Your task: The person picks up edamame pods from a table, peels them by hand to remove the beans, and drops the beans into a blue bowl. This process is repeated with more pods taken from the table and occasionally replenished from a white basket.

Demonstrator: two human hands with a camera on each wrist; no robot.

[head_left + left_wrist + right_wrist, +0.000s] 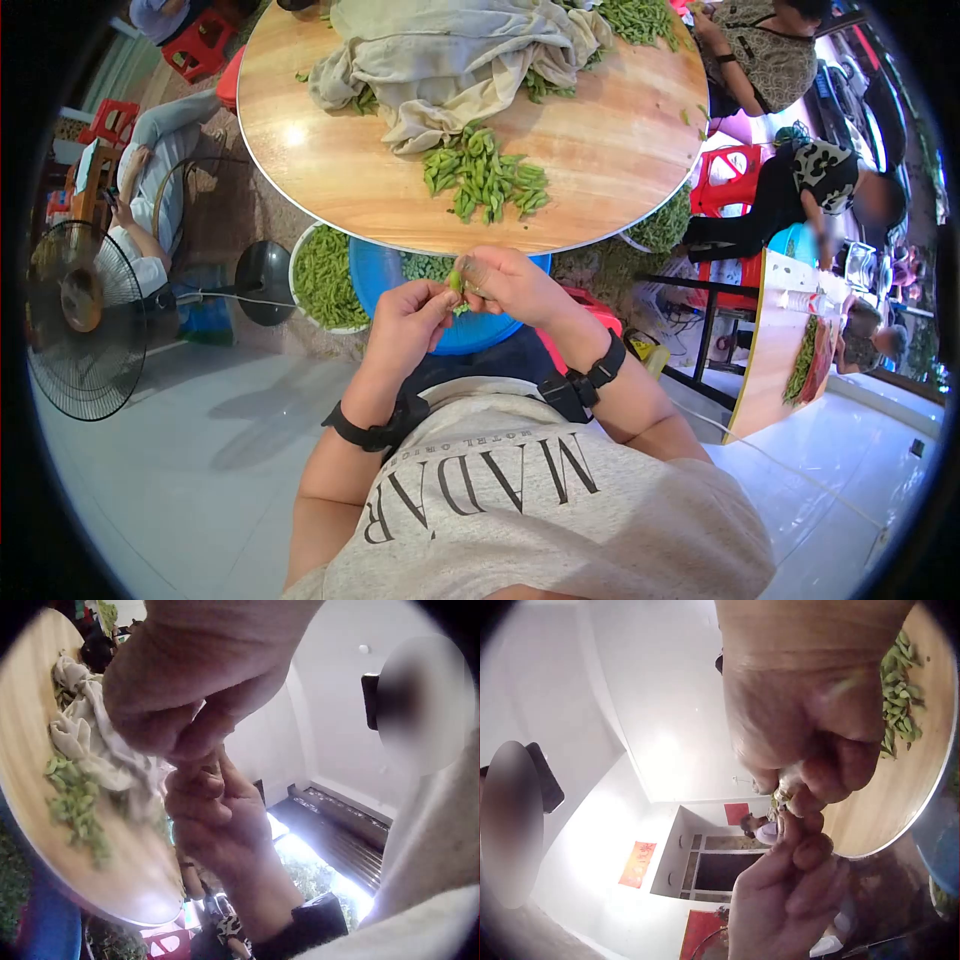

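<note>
the left hand (pixel 405 318) and the right hand (pixel 512 287) come together just off the near edge of the round wooden tabletop (pixel 290 170), both with fingers curled and fingertips close to one another, pinching a green pod (pixel 456 279) between them. the pod is tilted upward in that grip, above a blue basin (pixel 478 336) that sits below the tabletop's near edge; small green pieces show inside the basin, partly hidden by the hands. a dark strap is on each wrist. on the tabletop, a loose heap of green pods (pixel 485 175) lies near the near edge, a little right of its middle, and touches the lower end of a crumpled pale cloth (pixel 440 60). the cloth spreads across the far part of the tabletop, with more pods poking out from under its left and right sides. another pile of pods (pixel 640 22) lies by the far right edge. below the tabletop's near left edge, just beside the blue basin, stands a pale-rimmed tub (pixel 330 280) full of pods, and a second container of greens (pixel 662 222) sits beneath the near right edge. a black fan (pixel 85 310) stands well apart on the left, and seated people and red stools (pixel 725 180) are on both sides of the tabletop.
</note>
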